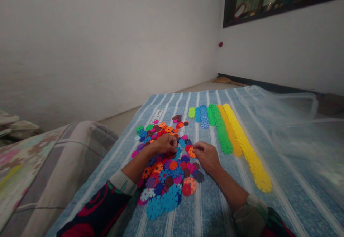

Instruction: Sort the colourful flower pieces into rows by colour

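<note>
Discs point(167, 179) half hidden under left hand point(165, 144)

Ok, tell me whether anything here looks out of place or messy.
Nothing looks damaged or spilled. Only the mixed pile of discs by the left hand and right hand lies scattered and overlapping on the striped cloth, unlike the neat colour rows beside it.

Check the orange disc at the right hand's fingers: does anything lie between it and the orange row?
Yes. The green row lies alongside the orange row on the side facing the right hand, so it sits between the orange disc and that row. Otherwise only bare striped cloth shows there.
</note>
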Demonstrator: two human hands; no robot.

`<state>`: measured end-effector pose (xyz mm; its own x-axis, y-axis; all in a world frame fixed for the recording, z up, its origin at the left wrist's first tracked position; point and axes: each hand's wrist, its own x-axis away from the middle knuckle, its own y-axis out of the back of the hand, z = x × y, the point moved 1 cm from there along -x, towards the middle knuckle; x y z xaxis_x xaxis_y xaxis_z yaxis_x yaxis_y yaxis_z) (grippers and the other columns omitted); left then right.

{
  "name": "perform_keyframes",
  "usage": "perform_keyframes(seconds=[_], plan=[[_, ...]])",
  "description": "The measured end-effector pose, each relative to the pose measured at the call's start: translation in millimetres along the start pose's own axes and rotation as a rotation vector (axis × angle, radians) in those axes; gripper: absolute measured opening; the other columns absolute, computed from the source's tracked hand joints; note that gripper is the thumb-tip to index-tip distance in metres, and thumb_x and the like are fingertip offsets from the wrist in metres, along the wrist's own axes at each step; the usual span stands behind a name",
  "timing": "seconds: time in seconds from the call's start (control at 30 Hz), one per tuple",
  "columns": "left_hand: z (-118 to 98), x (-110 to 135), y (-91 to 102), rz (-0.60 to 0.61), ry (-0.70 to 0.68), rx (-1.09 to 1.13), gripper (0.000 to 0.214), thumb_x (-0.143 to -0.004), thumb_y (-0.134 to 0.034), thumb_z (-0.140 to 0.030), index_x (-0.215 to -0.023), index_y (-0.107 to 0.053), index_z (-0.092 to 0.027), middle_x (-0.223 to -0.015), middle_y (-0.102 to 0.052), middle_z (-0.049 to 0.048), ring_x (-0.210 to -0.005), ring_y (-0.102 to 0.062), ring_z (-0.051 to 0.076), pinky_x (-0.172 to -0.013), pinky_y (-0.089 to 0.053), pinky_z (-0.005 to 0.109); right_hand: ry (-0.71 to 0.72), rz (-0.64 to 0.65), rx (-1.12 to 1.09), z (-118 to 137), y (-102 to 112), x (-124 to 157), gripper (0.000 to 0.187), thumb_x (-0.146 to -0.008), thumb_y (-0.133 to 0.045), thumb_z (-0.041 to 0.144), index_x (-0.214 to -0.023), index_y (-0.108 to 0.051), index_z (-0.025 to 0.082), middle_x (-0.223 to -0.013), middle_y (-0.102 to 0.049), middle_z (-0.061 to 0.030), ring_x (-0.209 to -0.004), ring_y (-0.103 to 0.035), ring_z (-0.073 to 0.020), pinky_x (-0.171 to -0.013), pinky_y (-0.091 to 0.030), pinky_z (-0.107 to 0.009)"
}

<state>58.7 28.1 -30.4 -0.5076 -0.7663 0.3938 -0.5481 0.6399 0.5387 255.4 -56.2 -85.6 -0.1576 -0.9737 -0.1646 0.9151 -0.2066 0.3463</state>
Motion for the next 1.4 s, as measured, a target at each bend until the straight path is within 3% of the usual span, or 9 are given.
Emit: perform_keyframes(seconds=[0.33,0.53,0.63,0.73,0.83,0.93,1.03,1.2,1.4], plan=[[-12,2,-0.4,0.151,-0.021,-0.096,0.013,-0.053,-0.064,-0.024,-0.054,-0.053,-0.017,-0.048,-0.053,-0.0055,-0.047,-0.044,0.008,-0.046,-0.031,0.020,0.015,0.010,0.015,0,0,0,0.019,-0.074,-0.054,0.023,-0.075,-0.073,0.022,-0.074,-0.071,0.0006,-0.068,-0.063,-0.0150,-0.065,-0.045,-0.024],[-19,3,-1.6,0.165,-0.038,-0.191,0.011,-0.054,-0.064,-0.023,-0.054,-0.055,-0.016,-0.048,-0.050,-0.0065,-0.049,-0.042,0.007,-0.048,-0.030,0.019,0.007,0.004,0.025,-1,1,0,0.019,-0.073,-0.055,0.023,-0.078,-0.074,0.023,-0.077,-0.073,0.0002,-0.070,-0.065,-0.0154,-0.067,-0.046,-0.024],[-19,1,4.4,0.079,-0.059,-0.126,0.017,-0.055,-0.067,-0.027,-0.054,-0.053,-0.016,-0.048,-0.048,-0.0068,-0.048,-0.040,0.007,-0.048,-0.029,0.020,0.011,0.010,0.033,-1,0,0,0.019,-0.074,-0.055,0.023,-0.077,-0.074,0.023,-0.077,-0.073,0.0005,-0.070,-0.065,-0.0154,-0.067,-0.046,-0.024],[-18,-4,11.6,-0.082,-0.109,-0.005,0.026,-0.056,-0.069,-0.033,-0.054,-0.049,-0.016,-0.047,-0.045,-0.0075,-0.047,-0.039,0.006,-0.048,-0.029,0.020,0.018,0.010,0.033,-1,0,0,0.019,-0.074,-0.055,0.022,-0.076,-0.073,0.023,-0.076,-0.072,0.0008,-0.071,-0.065,-0.0156,-0.067,-0.046,-0.024],[-16,-10,14.8,-0.261,-0.109,0.111,0.027,-0.058,-0.070,-0.035,-0.060,-0.050,-0.017,-0.049,-0.052,-0.0063,-0.046,-0.044,0.007,-0.048,-0.032,0.020,0.005,0.003,0.034,0,-1,0,0.018,-0.074,-0.055,0.021,-0.076,-0.074,0.023,-0.076,-0.072,0.0007,-0.070,-0.064,-0.0157,-0.067,-0.045,-0.024],[-16,-21,12.3,-0.361,-0.080,0.208,0.027,-0.061,-0.071,-0.036,-0.064,-0.051,-0.017,-0.050,-0.057,-0.0040,-0.044,-0.047,0.007,-0.047,-0.035,0.021,-0.006,0.002,0.032,0,-2,0,0.019,-0.074,-0.055,0.020,-0.076,-0.073,0.023,-0.075,-0.072,0.0013,-0.068,-0.063,-0.0149,-0.064,-0.044,-0.024],[-21,-42,7.5,-0.411,-0.089,0.269,0.024,-0.065,-0.069,-0.032,-0.066,-0.051,-0.017,-0.048,-0.056,-0.0047,-0.041,-0.047,0.007,-0.046,-0.036,0.021,0.000,0.002,0.032,0,-4,-1,0.019,-0.074,-0.055,0.018,-0.076,-0.073,0.023,-0.075,-0.071,0.0014,-0.067,-0.062,-0.0145,-0.064,-0.043,-0.023],[-38,-94,1.2,-0.555,-0.118,0.170,0.017,-0.068,-0.066,-0.022,-0.063,-0.051,-0.016,-0.048,-0.053,-0.0056,-0.043,-0.049,0.007,-0.045,-0.036,0.019,0.009,-0.014,0.057,3,-5,-1,0.020,-0.073,-0.055,0.016,-0.075,-0.073,0.023,-0.076,-0.071,0.0008,-0.070,-0.063,-0.0148,-0.067,-0.043,-0.023],[-45,-143,-7.8,-0.581,-0.184,0.108,0.012,-0.067,-0.063,-0.016,-0.061,-0.053,-0.016,-0.046,-0.051,-0.0057,-0.046,-0.050,0.008,-0.048,-0.034,0.020,-0.022,-0.009,0.034,6,-6,-1,0.019,-0.073,-0.056,0.014,-0.075,-0.073,0.023,-0.077,-0.071,0.0013,-0.070,-0.063,-0.0137,-0.066,-0.042,-0.022]])
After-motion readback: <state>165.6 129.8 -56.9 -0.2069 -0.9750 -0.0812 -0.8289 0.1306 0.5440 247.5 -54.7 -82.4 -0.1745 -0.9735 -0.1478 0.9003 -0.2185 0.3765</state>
